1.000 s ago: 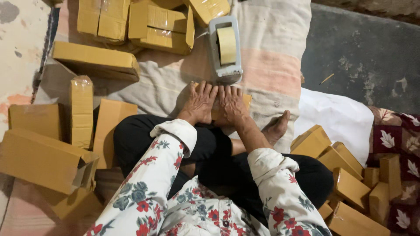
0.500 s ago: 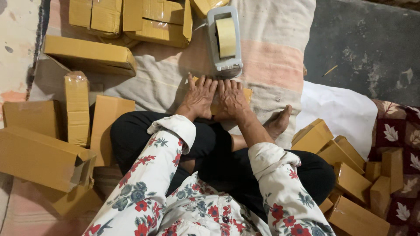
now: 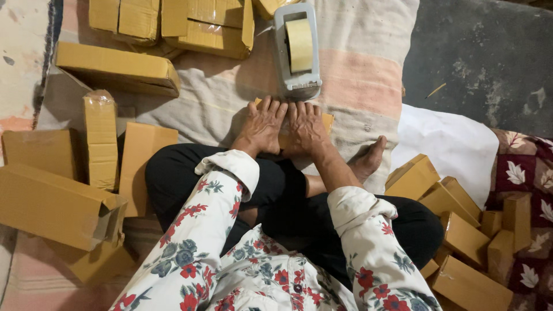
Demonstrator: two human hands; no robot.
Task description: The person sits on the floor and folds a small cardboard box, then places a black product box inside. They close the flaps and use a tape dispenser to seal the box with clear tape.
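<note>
1. Cardboard box [image 3: 328, 122], small and flat, lies on a striped blanket [image 3: 357, 63], just below a grey tape dispenser [image 3: 297, 52].
2. Left hand [image 3: 262, 128] and right hand [image 3: 305, 128] press side by side on it, fingers flat and extended, gripping nothing.
3. More brown boxes [image 3: 115, 68] lie left of the dispenser.

Tape dispenser [image 3: 298, 50], white sheet [image 3: 449, 144], floral cushion [image 3: 527, 173].

Home packing spot: floor blanket [image 3: 357, 69], cardboard boxes [image 3: 118, 66], tape dispenser [image 3: 296, 52].
</note>
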